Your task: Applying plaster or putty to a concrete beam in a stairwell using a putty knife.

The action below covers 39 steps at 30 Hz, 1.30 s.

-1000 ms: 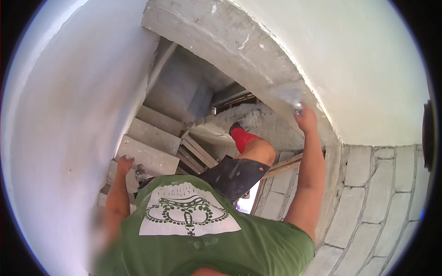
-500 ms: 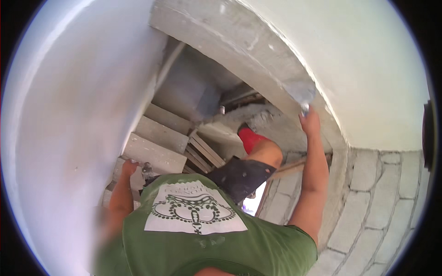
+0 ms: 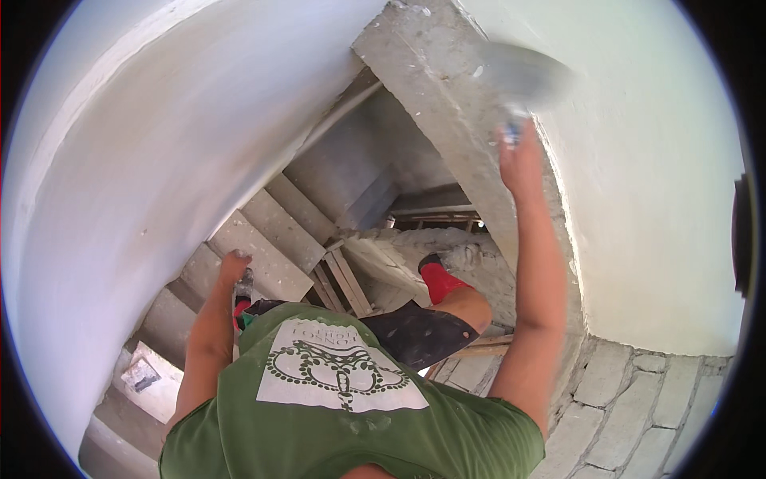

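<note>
My right hand (image 3: 520, 164) is raised and closed round the handle of a wide putty knife (image 3: 527, 77). Its metal blade, smeared by motion, lies over the border between the rough grey concrete beam (image 3: 447, 88) and the smooth white wall (image 3: 646, 199). Low on the left, my left hand (image 3: 234, 266) hangs above the concrete stairs (image 3: 259, 249) with its fingers curled in. What it holds, if anything, I cannot make out. Just below it show a greyish shape and a bit of red.
Steps run down beside a curved whitish wall (image 3: 183, 104) on the left. My red-socked leg (image 3: 443, 283) is bent over a rough ledge (image 3: 391, 259). Wooden boards (image 3: 347, 279) stand by the stairs. A pale panel (image 3: 152, 379) lies lower left; blockwork (image 3: 614, 383) is at lower right.
My right hand has moved up and slightly left with the putty knife, its blade now farther along the beam. The view has turned, showing more steps and the pale panel at lower left.
</note>
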Each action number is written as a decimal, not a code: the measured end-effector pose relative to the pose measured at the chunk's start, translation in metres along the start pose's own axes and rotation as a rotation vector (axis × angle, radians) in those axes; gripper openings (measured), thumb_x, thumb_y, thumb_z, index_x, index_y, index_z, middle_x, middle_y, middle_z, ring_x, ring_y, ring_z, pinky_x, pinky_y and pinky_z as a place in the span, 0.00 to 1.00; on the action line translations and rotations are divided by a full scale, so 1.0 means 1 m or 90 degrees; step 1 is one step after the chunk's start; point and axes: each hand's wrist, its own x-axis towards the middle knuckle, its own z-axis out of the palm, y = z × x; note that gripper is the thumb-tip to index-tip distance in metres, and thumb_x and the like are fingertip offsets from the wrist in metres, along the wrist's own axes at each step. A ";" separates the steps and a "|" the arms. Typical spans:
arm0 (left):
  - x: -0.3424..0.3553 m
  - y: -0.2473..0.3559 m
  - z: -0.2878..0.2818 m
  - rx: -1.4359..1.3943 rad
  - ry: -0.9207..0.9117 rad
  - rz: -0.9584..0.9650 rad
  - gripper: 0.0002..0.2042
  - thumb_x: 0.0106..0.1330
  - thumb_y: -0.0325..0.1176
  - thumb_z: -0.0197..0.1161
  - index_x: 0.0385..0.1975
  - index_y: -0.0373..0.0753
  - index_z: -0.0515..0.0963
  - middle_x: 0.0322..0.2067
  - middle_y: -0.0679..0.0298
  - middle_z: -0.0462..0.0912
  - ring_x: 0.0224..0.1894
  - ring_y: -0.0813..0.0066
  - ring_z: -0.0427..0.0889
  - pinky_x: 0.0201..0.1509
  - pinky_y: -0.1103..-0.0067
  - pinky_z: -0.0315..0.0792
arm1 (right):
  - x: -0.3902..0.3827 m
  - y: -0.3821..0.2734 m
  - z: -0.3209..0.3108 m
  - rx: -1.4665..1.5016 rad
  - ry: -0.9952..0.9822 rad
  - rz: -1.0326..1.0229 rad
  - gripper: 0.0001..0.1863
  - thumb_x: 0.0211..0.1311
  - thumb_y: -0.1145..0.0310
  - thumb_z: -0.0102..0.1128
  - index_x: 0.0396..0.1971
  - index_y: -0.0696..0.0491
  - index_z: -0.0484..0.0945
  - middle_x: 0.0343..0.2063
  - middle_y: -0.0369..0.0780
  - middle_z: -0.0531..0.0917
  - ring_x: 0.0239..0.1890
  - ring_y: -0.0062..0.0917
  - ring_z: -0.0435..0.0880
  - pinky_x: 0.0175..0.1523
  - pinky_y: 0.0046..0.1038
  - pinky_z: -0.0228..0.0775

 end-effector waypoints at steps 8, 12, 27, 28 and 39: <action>-0.072 -0.076 -0.002 0.179 -0.044 -0.159 0.28 0.52 0.49 0.65 0.42 0.28 0.77 0.45 0.38 0.78 0.51 0.44 0.76 0.54 0.62 0.70 | 0.001 -0.013 0.000 0.055 -0.206 0.082 0.22 0.64 0.52 0.53 0.45 0.57 0.69 0.32 0.54 0.80 0.38 0.52 0.79 0.41 0.46 0.69; -0.084 -0.089 -0.009 0.210 -0.001 -0.148 0.26 0.51 0.48 0.64 0.39 0.27 0.78 0.42 0.38 0.79 0.50 0.45 0.77 0.55 0.62 0.70 | 0.003 0.010 -0.005 -0.186 -0.400 0.004 0.22 0.66 0.52 0.52 0.46 0.56 0.69 0.34 0.55 0.79 0.41 0.53 0.77 0.43 0.44 0.68; -0.017 -0.025 -0.018 0.141 0.052 0.018 0.25 0.54 0.50 0.62 0.38 0.30 0.78 0.39 0.39 0.80 0.47 0.43 0.78 0.51 0.61 0.71 | -0.009 0.008 0.002 -0.178 -0.318 0.055 0.21 0.64 0.52 0.53 0.45 0.56 0.68 0.37 0.55 0.80 0.41 0.54 0.78 0.43 0.48 0.69; -0.023 -0.019 -0.017 0.130 0.056 0.003 0.25 0.54 0.51 0.62 0.38 0.30 0.78 0.39 0.39 0.80 0.47 0.43 0.78 0.51 0.61 0.71 | -0.007 0.011 -0.003 -0.179 -0.315 0.052 0.21 0.64 0.52 0.53 0.45 0.56 0.68 0.37 0.55 0.80 0.41 0.54 0.78 0.43 0.48 0.69; -0.049 -0.082 -0.004 0.194 0.017 -0.084 0.26 0.50 0.49 0.65 0.40 0.30 0.79 0.40 0.41 0.80 0.45 0.44 0.79 0.49 0.62 0.72 | 0.031 0.003 0.052 -0.193 -0.340 -0.121 0.21 0.64 0.52 0.53 0.39 0.57 0.69 0.32 0.56 0.80 0.39 0.54 0.78 0.42 0.48 0.69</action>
